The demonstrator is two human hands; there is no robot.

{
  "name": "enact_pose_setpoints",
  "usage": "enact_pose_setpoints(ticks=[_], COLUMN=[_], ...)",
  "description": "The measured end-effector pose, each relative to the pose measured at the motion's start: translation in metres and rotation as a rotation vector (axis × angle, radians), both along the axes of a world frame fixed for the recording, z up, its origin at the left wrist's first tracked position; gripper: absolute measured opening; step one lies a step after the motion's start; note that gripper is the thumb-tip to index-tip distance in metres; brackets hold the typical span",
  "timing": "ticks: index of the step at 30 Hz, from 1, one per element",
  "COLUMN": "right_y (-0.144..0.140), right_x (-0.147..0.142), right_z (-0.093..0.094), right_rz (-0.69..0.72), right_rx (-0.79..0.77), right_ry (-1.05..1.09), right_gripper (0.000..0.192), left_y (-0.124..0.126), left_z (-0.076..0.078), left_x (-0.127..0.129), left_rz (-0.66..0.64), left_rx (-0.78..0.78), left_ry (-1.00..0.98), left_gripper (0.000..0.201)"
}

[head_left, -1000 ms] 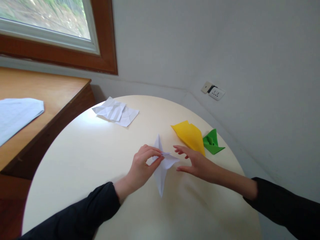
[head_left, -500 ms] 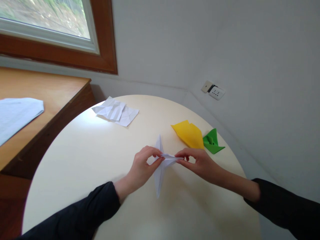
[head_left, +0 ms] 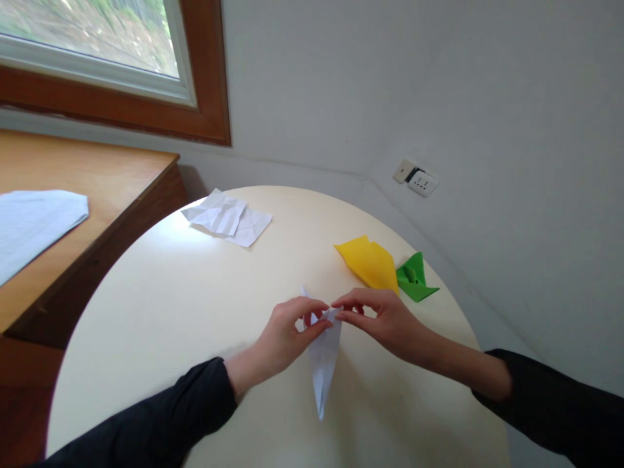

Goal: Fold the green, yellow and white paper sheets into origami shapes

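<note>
Between my hands is a piece of folded white paper (head_left: 324, 364), its long narrow point aimed down toward me and a thin tip showing at the far end. My left hand (head_left: 292, 331) pinches its upper part between thumb and fingers. From the other side, my right hand (head_left: 377, 312) pinches the paper's upper right edge, its fingertips close to those of the left. The fingers hide part of the folds in the middle.
On the round cream table (head_left: 170, 338) lie creased white paper sheets (head_left: 227, 218) at the back left. Yellow folded paper (head_left: 369, 261) and a green folded paper piece (head_left: 415, 278) lie beyond my right hand. A wooden desk (head_left: 131, 172) with light-coloured cloth (head_left: 36, 227) stands at left.
The folded paper has turned: its side point no longer stretches toward my right hand, and the near point looks wider and lower. My right hand has come closer to my left.
</note>
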State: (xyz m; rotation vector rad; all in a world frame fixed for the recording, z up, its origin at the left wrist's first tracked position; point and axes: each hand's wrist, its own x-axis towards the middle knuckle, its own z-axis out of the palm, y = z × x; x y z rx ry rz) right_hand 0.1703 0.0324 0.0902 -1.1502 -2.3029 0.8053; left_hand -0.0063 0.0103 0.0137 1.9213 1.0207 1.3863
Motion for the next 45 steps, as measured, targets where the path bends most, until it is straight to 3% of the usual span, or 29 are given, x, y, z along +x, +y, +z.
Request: enact_pose_setpoints(ticks=[10,17,24,35,40,45], right_y=[0.001,-0.002,-0.002,0.002,0.009,0.017], right_x=[-0.005,-0.007,-0.009,-0.012,-0.006,0.004], right_z=[-0.005,-0.006,-0.013,-0.014,-0.015,-0.012], right_rz=[0.011,-0.014,-0.023,-0.059,-0.214,-0.378], right_rx=[0.001,0.005,0.049,0.016,-0.029,-0.072], right_ry=[0.081,0.069,0.11,0.136,0.282,0.419], right_gripper=[0.014,0.013,0.016,0.013,0.019,0.028], left_y=[0.001,0.001,0.001,0.001,0.003,0.001], left_z=[0.0,0.001,0.003,0.002,0.003,0.005], left_x=[0.0,0.001,0.002,0.003,0.0,0.001], left_rz=[-0.009,-0.031,-0.131,-0.102,0.012,-0.052], left_rx=[-0.013,-0.123,-0.263,-0.348,-0.384,-0.541], left_ry=[0.023,0.015,-0.064,-0.099,-0.127,-0.082], left_gripper=[0.015,0.018,0.012,0.017,0.027,0.067])
